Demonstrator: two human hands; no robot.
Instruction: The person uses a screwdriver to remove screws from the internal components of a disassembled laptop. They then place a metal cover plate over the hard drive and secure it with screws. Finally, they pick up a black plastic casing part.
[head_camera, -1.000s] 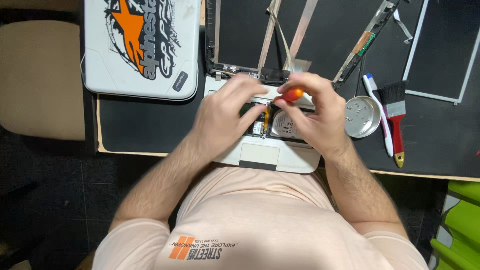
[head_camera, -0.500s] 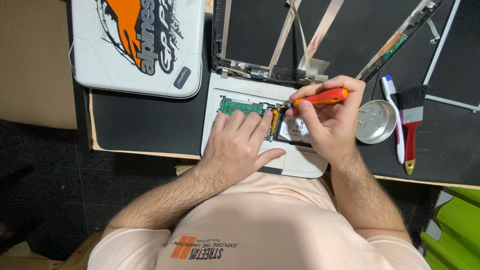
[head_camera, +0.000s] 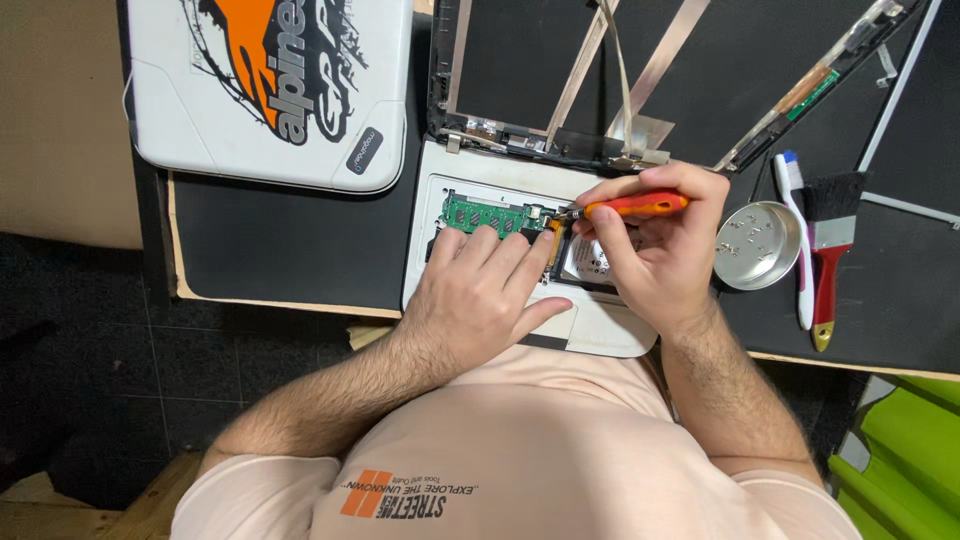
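An opened white laptop base lies on a black mat in front of me, with a green circuit board and a silver hard drive exposed inside. My left hand rests flat on the base, fingertips touching the green board. My right hand grips an orange-handled screwdriver held nearly level, its tip pointing left at the spot between the board and the drive. The right hand hides part of the drive.
The black screen panel with flat ribbon cables stands behind the base. A white laptop lid with an orange and black graphic lies at the left. A small metal dish with screws, a toothbrush and a red-handled brush sit at the right.
The left hand slid from the screwdriver area to lie flat on the base. The right hand tilted the screwdriver to nearly level and brought its tip to the board's edge.
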